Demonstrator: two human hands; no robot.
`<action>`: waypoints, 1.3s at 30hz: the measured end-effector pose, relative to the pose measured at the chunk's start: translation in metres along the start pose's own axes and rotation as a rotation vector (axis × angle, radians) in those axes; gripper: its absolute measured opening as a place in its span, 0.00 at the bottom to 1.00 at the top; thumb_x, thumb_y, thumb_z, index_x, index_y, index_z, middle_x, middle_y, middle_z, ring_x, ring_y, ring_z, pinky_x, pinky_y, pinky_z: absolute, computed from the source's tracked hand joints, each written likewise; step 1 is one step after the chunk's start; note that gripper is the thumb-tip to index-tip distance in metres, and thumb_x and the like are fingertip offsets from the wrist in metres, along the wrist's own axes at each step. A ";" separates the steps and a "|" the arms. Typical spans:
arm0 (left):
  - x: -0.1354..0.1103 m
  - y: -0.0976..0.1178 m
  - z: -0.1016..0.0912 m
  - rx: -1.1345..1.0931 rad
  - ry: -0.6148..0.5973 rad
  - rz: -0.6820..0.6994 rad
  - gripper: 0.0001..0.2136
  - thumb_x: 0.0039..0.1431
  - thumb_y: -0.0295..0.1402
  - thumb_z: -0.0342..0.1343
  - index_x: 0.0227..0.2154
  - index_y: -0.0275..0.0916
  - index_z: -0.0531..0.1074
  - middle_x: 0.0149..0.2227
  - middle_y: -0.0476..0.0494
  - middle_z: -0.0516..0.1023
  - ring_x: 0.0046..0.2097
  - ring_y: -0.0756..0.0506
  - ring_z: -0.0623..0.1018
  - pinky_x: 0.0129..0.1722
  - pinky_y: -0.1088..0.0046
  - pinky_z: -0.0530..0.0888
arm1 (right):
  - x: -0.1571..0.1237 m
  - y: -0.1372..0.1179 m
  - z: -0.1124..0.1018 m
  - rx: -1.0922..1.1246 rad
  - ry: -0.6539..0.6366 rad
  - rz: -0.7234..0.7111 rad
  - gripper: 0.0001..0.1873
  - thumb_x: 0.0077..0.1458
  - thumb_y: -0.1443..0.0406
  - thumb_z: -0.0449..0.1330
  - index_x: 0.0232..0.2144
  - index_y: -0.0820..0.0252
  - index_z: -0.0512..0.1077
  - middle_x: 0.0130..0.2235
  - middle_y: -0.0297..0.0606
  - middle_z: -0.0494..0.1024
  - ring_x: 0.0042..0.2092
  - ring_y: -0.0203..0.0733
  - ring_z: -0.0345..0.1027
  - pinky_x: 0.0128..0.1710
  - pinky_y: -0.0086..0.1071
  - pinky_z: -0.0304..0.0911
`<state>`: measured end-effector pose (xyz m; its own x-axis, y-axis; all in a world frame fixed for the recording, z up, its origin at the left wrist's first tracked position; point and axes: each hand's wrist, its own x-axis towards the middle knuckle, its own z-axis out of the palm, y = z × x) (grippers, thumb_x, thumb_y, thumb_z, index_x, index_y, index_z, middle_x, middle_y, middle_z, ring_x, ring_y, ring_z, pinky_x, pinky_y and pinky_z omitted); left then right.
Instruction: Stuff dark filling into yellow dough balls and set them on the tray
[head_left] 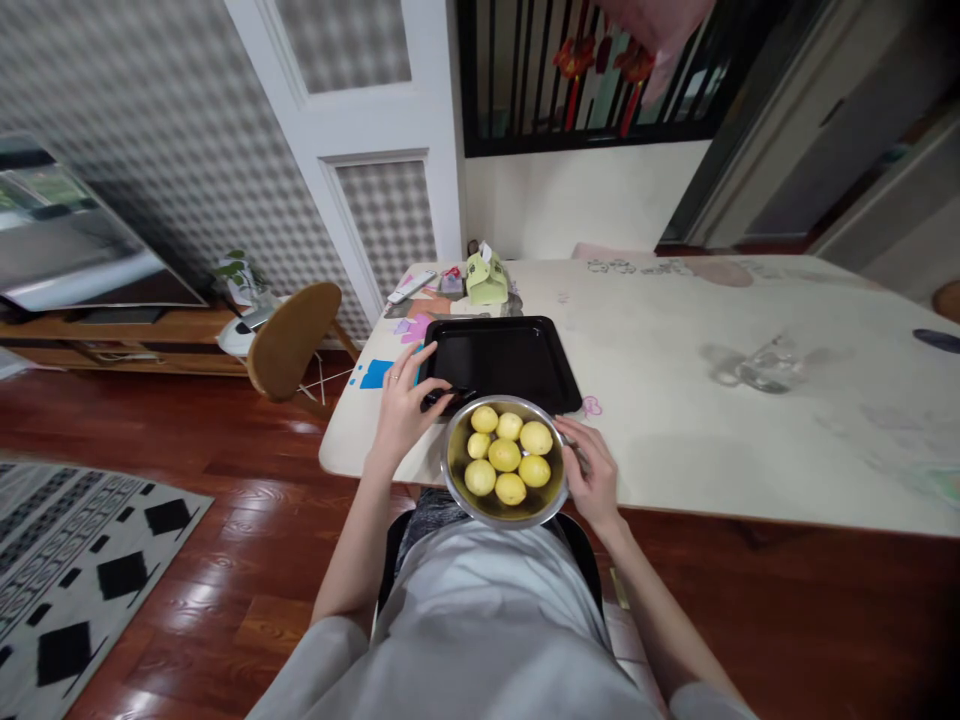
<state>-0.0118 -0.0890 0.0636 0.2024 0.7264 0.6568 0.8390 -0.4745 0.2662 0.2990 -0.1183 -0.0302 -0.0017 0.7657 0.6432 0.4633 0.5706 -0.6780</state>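
A round stainless steel bowl (453,478) of several yellow lemons (504,455) is in front of my body, at the table's near edge. My right hand (591,468) grips the bowl's right rim. Beyond the bowl, a black rectangular tray (502,355) lies flat on the table. My left hand (407,400) is at the tray's near left corner, its thumb and fingers spread apart. A dark glossy patch shows under the left thumb; I cannot tell whether it is the tray's rim or a separate object.
On the white table (660,430), a green tissue holder (487,277) and a remote control (412,287) are behind the tray. A clear glass vessel (772,365) stands to the right. A wooden chair (292,340) is beyond the table's left end.
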 end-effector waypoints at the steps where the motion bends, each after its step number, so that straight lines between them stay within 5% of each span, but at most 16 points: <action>1: -0.001 -0.008 0.004 0.015 0.018 -0.038 0.02 0.67 0.32 0.62 0.39 0.43 0.80 0.69 0.38 0.69 0.74 0.32 0.60 0.69 0.43 0.64 | -0.001 0.000 -0.001 -0.004 0.006 0.068 0.17 0.68 0.58 0.56 0.52 0.56 0.76 0.52 0.47 0.82 0.51 0.51 0.78 0.52 0.47 0.75; 4: -0.007 -0.030 0.023 0.022 -0.006 -0.152 0.01 0.64 0.29 0.63 0.37 0.42 0.79 0.68 0.37 0.69 0.74 0.31 0.61 0.68 0.42 0.65 | -0.003 0.001 -0.006 0.013 -0.085 0.306 0.22 0.64 0.52 0.59 0.53 0.58 0.74 0.39 0.42 0.84 0.35 0.46 0.78 0.36 0.39 0.75; 9: -0.021 -0.051 0.049 -0.033 -0.045 -0.263 0.03 0.63 0.27 0.62 0.38 0.41 0.77 0.65 0.35 0.71 0.72 0.32 0.63 0.69 0.42 0.64 | -0.006 -0.008 -0.011 0.247 -0.441 0.686 0.24 0.56 0.43 0.61 0.36 0.57 0.73 0.20 0.33 0.76 0.18 0.42 0.68 0.17 0.33 0.62; 17: -0.027 -0.036 0.040 -0.143 0.046 -0.242 0.12 0.70 0.35 0.56 0.54 0.43 0.73 0.68 0.34 0.66 0.72 0.36 0.65 0.71 0.48 0.66 | 0.006 -0.016 -0.010 0.399 -0.317 0.884 0.18 0.46 0.49 0.64 0.29 0.56 0.70 0.16 0.27 0.70 0.15 0.40 0.64 0.11 0.32 0.60; 23: -0.009 -0.010 0.050 -0.294 0.081 -0.252 0.15 0.75 0.39 0.50 0.59 0.43 0.70 0.68 0.35 0.67 0.71 0.39 0.67 0.71 0.52 0.65 | 0.062 0.006 -0.029 0.285 -0.104 0.742 0.14 0.46 0.52 0.62 0.26 0.56 0.71 0.18 0.32 0.74 0.17 0.40 0.65 0.13 0.32 0.61; 30: 0.029 0.009 0.105 -0.601 -0.029 -0.206 0.22 0.76 0.45 0.47 0.67 0.44 0.63 0.73 0.33 0.58 0.74 0.39 0.62 0.71 0.54 0.66 | 0.136 0.037 -0.013 -0.004 0.020 0.571 0.15 0.52 0.56 0.55 0.33 0.60 0.73 0.20 0.36 0.75 0.19 0.45 0.70 0.16 0.31 0.59; 35: 0.048 0.008 0.146 -0.705 -0.158 -0.278 0.36 0.69 0.53 0.55 0.72 0.41 0.52 0.75 0.27 0.50 0.77 0.33 0.53 0.75 0.50 0.57 | 0.155 0.051 0.006 -0.307 0.023 0.420 0.21 0.59 0.58 0.49 0.40 0.65 0.77 0.23 0.41 0.77 0.24 0.45 0.71 0.27 0.33 0.62; 39: 0.060 0.009 0.170 -0.713 -0.205 -0.241 0.55 0.55 0.57 0.68 0.75 0.43 0.43 0.76 0.26 0.41 0.79 0.28 0.43 0.76 0.45 0.48 | 0.164 0.059 0.017 -0.525 0.032 0.294 0.22 0.61 0.60 0.47 0.41 0.64 0.79 0.27 0.45 0.80 0.30 0.47 0.70 0.33 0.35 0.60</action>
<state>0.0939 0.0350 -0.0151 0.2027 0.8946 0.3982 0.3585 -0.4462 0.8200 0.3111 0.0456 0.0292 0.2156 0.8553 0.4711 0.8159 0.1072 -0.5681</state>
